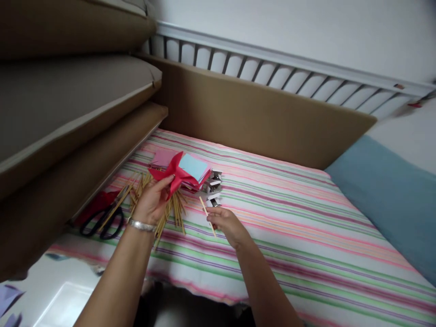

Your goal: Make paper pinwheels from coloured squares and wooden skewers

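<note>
A bed (306, 236) with a pink, green and white striped sheet fills the middle of the view from the person's head camera. Brown cardboard sheets (259, 113) line the far edge and stack up at the left, with a white slatted rail behind and a blue cushion (391, 195) at the right.

On the sheet, near the left cardboard, lies a stack of coloured paper squares (194, 170), pink and light blue on top. Just in front of it is a loose pile of thin wooden sticks (170, 213), many in number. Black-handled scissors (102, 220) lie at the far left, beside a red scrap. Some small metal clips (213, 184) sit touching the right side of the paper stack.

The left hand (151, 202), a silver bracelet at its wrist, holds up a folded red paper pinwheel (173, 175) above the sticks, fingers closed on its lower edge. The right hand (226, 222) pinches a single stick (207, 213) between fingertips, tilted, its upper end pointing toward the pinwheel but apart from it.

As a judgement: one pinwheel head looks folded, its stick is not yet joined, and the paper stack and stick pile suggest many more remain unmade. No finished pinwheel on a stick shows anywhere.
</note>
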`<state>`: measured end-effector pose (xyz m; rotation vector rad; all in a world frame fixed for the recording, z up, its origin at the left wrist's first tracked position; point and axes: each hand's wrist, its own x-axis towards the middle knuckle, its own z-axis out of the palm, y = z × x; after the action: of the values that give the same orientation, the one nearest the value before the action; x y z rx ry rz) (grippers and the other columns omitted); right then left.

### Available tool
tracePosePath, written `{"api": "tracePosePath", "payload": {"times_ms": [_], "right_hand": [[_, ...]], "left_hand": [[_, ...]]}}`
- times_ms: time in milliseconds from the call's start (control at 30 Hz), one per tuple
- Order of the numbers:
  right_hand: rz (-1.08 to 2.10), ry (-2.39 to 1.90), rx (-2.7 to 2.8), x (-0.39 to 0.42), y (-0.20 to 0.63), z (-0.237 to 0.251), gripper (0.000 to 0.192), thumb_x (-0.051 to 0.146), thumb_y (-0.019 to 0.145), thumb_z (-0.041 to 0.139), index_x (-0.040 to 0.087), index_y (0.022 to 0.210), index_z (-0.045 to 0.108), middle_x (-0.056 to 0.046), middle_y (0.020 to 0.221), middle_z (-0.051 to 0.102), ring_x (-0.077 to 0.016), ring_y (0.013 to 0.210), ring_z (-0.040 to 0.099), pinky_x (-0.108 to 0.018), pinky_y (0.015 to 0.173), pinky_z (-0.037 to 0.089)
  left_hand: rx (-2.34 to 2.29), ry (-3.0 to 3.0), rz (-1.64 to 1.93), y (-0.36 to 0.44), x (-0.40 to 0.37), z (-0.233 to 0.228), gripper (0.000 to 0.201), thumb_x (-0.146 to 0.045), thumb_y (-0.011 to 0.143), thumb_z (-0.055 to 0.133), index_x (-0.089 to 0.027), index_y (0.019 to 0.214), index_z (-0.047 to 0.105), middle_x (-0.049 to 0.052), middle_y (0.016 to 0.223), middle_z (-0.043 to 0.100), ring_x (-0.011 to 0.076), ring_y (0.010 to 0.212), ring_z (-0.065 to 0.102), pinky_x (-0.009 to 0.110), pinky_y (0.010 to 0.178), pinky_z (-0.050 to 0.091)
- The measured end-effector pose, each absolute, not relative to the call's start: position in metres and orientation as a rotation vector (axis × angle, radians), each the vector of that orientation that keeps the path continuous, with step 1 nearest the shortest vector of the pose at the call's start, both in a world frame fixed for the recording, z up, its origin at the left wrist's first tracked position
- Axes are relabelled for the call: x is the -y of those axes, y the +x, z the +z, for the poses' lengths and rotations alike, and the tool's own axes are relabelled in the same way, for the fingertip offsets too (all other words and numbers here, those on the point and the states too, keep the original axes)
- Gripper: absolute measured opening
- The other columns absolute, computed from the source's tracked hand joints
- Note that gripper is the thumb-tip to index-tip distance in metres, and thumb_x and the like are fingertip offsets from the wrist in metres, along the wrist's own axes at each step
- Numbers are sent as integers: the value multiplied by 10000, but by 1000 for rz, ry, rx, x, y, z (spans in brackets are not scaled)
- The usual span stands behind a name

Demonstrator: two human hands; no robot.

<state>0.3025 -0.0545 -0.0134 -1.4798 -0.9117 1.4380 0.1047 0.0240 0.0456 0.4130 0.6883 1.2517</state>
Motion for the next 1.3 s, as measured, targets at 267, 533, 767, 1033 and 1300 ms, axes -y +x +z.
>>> {"api": "tracePosePath", "payload": {"times_ms": [267,533,767,1033,1300], "right_hand": [[1422,-1154,884,62,335,30,170,248,634,684,170,772,623,5,694,587,-93,589,464,-245,590,344],[1371,-1126,865,79,358,26,204,353,713,666,168,731,585,26,601,533,-84,542,445,-239,557,331],[1262,-1166,927,85,367,24,195,325,722,645,167,833,619,15,642,574,-91,573,467,-244,573,356],[1134,-1098,718,85,382,28,189,296,676,690,179,762,569,-17,741,623,-121,655,551,-245,584,407],[1078,-891,752,85,373,32,106,233,727,658,198,801,591,-16,786,645,-133,702,580,-291,680,456]], "left_hand": [[-615,942,795,150,-4,30,163,-188,569,784,-131,691,691,16,680,682,106,611,582,227,631,446],[-398,1264,494,180,2,25,195,-286,587,779,-136,663,680,5,647,598,116,616,508,259,661,398],[-405,1252,571,191,4,24,209,-301,575,784,-144,662,677,12,676,599,148,675,546,285,720,416],[-410,1317,474,189,3,22,191,-307,598,769,-151,674,690,31,661,612,153,655,552,288,716,430],[-413,1326,479,186,3,23,199,-321,604,766,-154,677,686,38,673,620,161,662,557,270,661,422]]}}
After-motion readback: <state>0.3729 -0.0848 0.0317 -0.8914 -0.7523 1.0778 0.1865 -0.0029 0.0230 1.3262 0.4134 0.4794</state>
